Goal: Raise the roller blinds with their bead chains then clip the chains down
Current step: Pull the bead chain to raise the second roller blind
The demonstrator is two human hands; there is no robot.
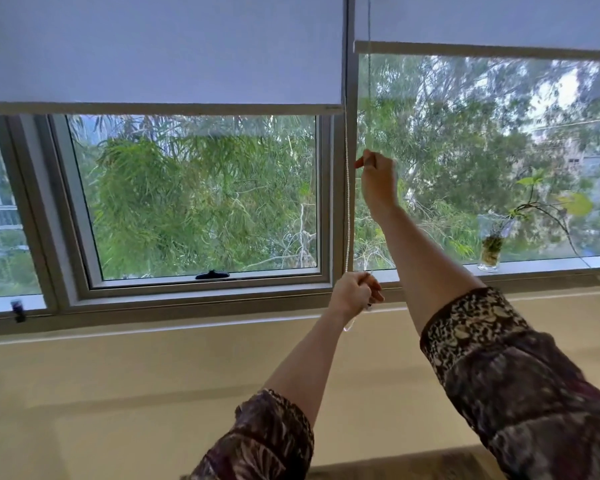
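Two pale roller blinds hang over the window. The left blind [160, 50] reaches lower, and its bottom bar sits about a quarter of the way down the frame. The right blind [492, 19] is higher. A white bead chain [347, 188] runs down along the mullion between them. My left hand [355, 294] is closed on the chain's lower end at sill height. My right hand [378, 178] is raised and pinches a thin chain [369, 81] that hangs from the right blind.
A glass jar with a leafy plant cutting [489, 247] stands on the right sill. A dark window latch [212, 275] sits at the bottom of the left sash. A small clip [17, 308] is fixed at the far left sill. A beige wall [153, 368] lies below.
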